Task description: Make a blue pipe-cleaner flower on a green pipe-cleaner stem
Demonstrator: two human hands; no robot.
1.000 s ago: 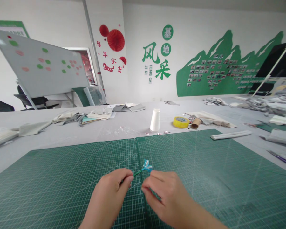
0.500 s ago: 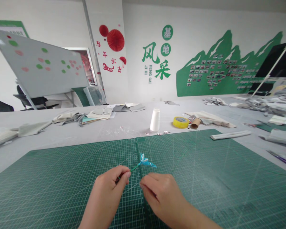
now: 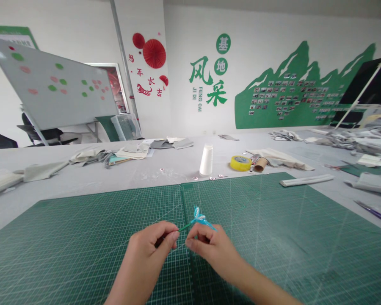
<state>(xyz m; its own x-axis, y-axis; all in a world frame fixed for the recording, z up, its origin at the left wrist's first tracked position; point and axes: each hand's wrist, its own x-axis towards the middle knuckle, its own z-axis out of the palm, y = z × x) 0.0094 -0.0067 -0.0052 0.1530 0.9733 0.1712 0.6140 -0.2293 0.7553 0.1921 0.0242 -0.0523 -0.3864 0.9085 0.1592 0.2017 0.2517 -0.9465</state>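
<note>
Between thumb and fingers, my left hand pinches the thin green stem of a small artificial flower. Its bright blue petals with pale beads point up and to the right. My right hand is just below the blossom, thumb and fingertips closed together; whatever lies between them, if anything, is too small to make out. The petals overlap the back of that hand in view, and I cannot tell whether they touch. Both hands are above a green gridded cutting mat.
A white thread cone stands behind the mat, with a roll of yellow tape and a cardboard tube to its right. A rolled white cloth strip lies on the mat's far right edge. Grey fabric scraps are heaped at right.
The flower and my left hand have shifted slightly right, so the blossom now sits over my right hand. The right hand's fingers have tilted up, still pinched.
</note>
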